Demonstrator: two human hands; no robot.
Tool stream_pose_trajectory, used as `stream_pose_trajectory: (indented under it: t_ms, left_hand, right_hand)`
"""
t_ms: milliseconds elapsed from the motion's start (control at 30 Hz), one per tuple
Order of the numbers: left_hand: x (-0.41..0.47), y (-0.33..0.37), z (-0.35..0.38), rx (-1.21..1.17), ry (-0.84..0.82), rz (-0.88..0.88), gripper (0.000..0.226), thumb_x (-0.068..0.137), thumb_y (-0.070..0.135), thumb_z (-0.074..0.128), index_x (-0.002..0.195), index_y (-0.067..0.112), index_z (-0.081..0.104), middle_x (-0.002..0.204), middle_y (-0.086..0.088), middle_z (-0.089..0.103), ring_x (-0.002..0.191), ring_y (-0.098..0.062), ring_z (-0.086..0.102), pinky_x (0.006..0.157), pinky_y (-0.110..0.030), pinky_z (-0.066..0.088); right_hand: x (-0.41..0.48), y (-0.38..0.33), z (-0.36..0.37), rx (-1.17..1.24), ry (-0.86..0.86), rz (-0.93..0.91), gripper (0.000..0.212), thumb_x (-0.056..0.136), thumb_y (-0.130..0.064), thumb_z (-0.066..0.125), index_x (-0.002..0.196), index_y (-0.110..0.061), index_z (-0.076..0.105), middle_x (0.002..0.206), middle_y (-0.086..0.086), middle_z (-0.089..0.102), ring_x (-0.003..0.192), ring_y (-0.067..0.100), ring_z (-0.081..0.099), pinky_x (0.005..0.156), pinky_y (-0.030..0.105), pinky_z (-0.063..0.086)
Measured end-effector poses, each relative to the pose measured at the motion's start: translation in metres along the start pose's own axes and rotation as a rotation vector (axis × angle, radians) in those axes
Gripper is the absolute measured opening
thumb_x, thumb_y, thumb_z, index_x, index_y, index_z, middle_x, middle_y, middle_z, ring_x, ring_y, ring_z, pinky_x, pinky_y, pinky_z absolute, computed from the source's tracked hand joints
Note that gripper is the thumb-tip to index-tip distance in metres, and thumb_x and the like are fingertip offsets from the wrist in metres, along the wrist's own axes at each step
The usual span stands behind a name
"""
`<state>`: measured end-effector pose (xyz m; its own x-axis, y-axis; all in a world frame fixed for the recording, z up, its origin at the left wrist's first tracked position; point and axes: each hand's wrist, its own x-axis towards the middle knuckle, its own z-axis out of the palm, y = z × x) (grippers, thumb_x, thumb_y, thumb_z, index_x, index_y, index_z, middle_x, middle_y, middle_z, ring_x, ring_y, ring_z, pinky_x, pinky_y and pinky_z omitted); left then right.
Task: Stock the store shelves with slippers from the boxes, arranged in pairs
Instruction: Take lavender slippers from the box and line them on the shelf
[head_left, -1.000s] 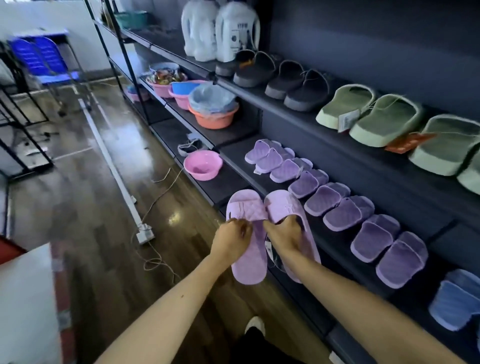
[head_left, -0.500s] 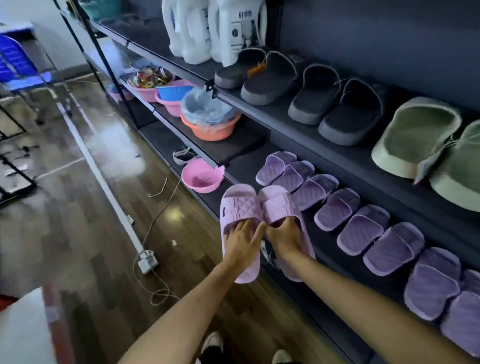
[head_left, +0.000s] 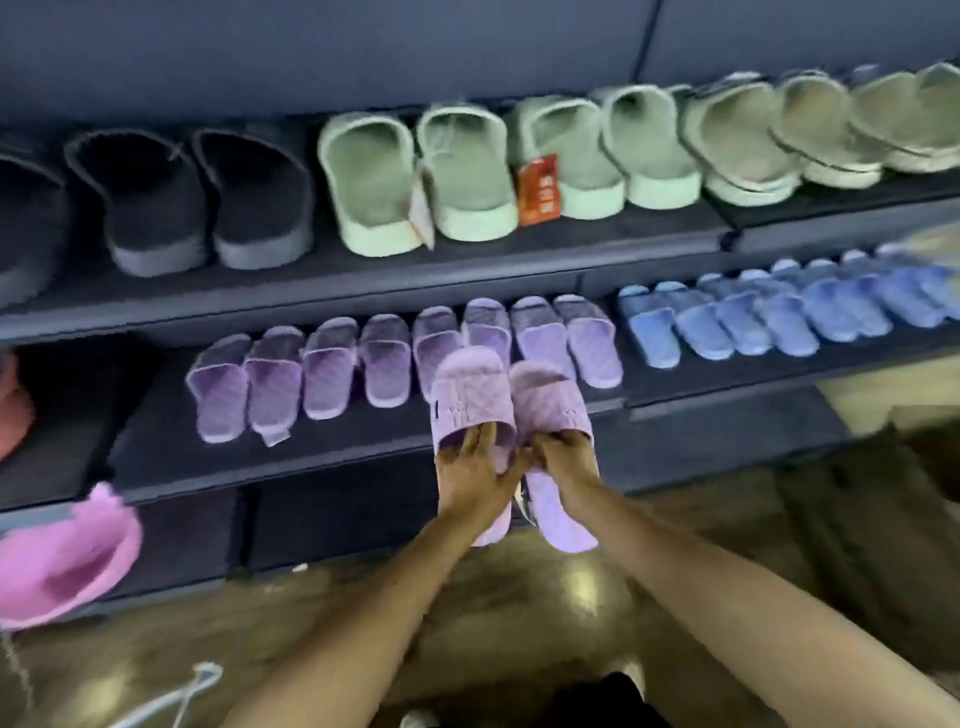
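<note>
Head view: left hand (head_left: 475, 475) and right hand (head_left: 566, 457) each gripping a purple slipper (head_left: 470, 400), toes shelfward.

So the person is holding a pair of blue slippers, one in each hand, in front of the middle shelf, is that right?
Not quite: the held slippers are purple, not blue, as the head view shows. The left hand and right hand each grip one in front of the middle shelf. The blue slippers sit farther right.

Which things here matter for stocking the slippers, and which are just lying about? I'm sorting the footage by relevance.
Part of the job:
- left hand and right hand, each holding one purple slipper
- purple row on the middle shelf

Just there:
- black slippers
- green slippers
- blue slippers
- pink basin
</note>
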<state>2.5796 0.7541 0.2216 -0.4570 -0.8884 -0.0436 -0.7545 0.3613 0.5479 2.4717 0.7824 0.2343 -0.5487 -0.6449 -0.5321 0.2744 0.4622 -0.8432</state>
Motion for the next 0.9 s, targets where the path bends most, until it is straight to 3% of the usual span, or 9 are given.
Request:
stream_pose_trajectory:
  t_ms: [133, 333, 433, 600, 700, 767, 833, 900]
  left_hand:
    - [0.001, 0.083, 0.060, -0.044, -0.159, 0.067, 0.099, 0.061, 0.071, 0.004, 0.134, 0.014, 0.039, 0.139, -0.003, 0.046, 0.126, -0.022, 0.044, 0.101, -0.033, 0.031]
    - [-0.011, 0.209, 0.164, -0.031, -0.291, 0.118, 0.107, 0.058, 0.074, -0.001, 0.141, 0.014, 0.031, 0.146, -0.005, 0.039, 0.128, -0.026, 0.042, 0.103, -0.034, 0.032]
    - [-0.009, 0.263, 0.216, -0.056, -0.391, 0.114, 0.094, 0.072, 0.074, 0.012, 0.141, 0.013, 0.030, 0.146, -0.007, 0.038, 0.128, -0.029, 0.042, 0.102, -0.038, 0.035]
    - [0.009, 0.330, 0.285, -0.079, -0.473, 0.098, 0.056, 0.092, 0.053, 0.041, 0.132, 0.016, 0.036, 0.138, -0.006, 0.046, 0.120, -0.028, 0.048, 0.097, -0.036, 0.039]
    - [0.038, 0.351, 0.324, -0.066, -0.528, 0.048, 0.054, 0.091, 0.052, 0.044, 0.128, 0.013, 0.039, 0.133, -0.009, 0.048, 0.118, -0.030, 0.048, 0.094, -0.034, 0.038]
    - [0.064, 0.363, 0.354, -0.073, -0.561, 0.008, 0.056, 0.089, 0.054, 0.045, 0.126, 0.013, 0.040, 0.131, -0.009, 0.049, 0.117, -0.031, 0.047, 0.093, -0.034, 0.038]
    - [0.094, 0.371, 0.385, -0.057, -0.585, -0.006, 0.055, 0.089, 0.053, 0.045, 0.127, 0.014, 0.040, 0.132, -0.007, 0.048, 0.119, -0.030, 0.046, 0.093, -0.033, 0.039]
    - [0.125, 0.379, 0.411, -0.033, -0.587, -0.005, 0.052, 0.090, 0.051, 0.046, 0.127, 0.015, 0.041, 0.132, -0.006, 0.048, 0.119, -0.029, 0.047, 0.093, -0.033, 0.040]
  right_hand:
    - [0.022, 0.009, -0.107, 0.126, 0.112, 0.074, 0.032, 0.087, 0.001, 0.044, 0.057, -0.006, 0.055, 0.046, 0.004, 0.058, 0.045, 0.017, 0.056, 0.051, 0.027, 0.048]
    - [0.048, 0.025, -0.270, 0.139, 0.169, 0.154, 0.029, 0.090, 0.004, 0.038, 0.063, -0.006, 0.046, 0.060, 0.011, 0.044, 0.043, 0.016, 0.046, 0.047, 0.022, 0.041]
    - [0.062, 0.031, -0.346, 0.158, 0.248, 0.184, 0.027, 0.090, 0.003, 0.040, 0.065, -0.005, 0.048, 0.055, 0.011, 0.051, 0.044, 0.016, 0.052, 0.040, 0.016, 0.044]
    - [0.109, 0.039, -0.436, 0.047, 0.275, 0.290, 0.028, 0.087, -0.002, 0.047, 0.060, -0.005, 0.054, 0.066, 0.012, 0.055, 0.066, 0.024, 0.052, 0.072, 0.031, 0.048]
    - [0.146, 0.045, -0.466, -0.079, 0.236, 0.304, 0.024, 0.084, -0.006, 0.054, 0.061, -0.008, 0.061, 0.070, 0.013, 0.059, 0.074, 0.027, 0.054, 0.075, 0.035, 0.048]
    - [0.180, 0.049, -0.487, -0.108, 0.194, 0.298, 0.014, 0.085, -0.007, 0.056, 0.077, -0.003, 0.067, 0.079, 0.014, 0.059, 0.078, 0.026, 0.053, 0.072, 0.034, 0.043]
    - [0.220, 0.057, -0.508, -0.108, 0.211, 0.301, 0.021, 0.086, -0.008, 0.057, 0.100, 0.007, 0.064, 0.086, 0.012, 0.059, 0.078, 0.025, 0.054, 0.068, 0.030, 0.045]
    - [0.259, 0.064, -0.523, -0.086, 0.238, 0.324, 0.021, 0.086, -0.008, 0.058, 0.100, 0.007, 0.063, 0.076, 0.008, 0.059, 0.070, 0.022, 0.054, 0.067, 0.029, 0.047]
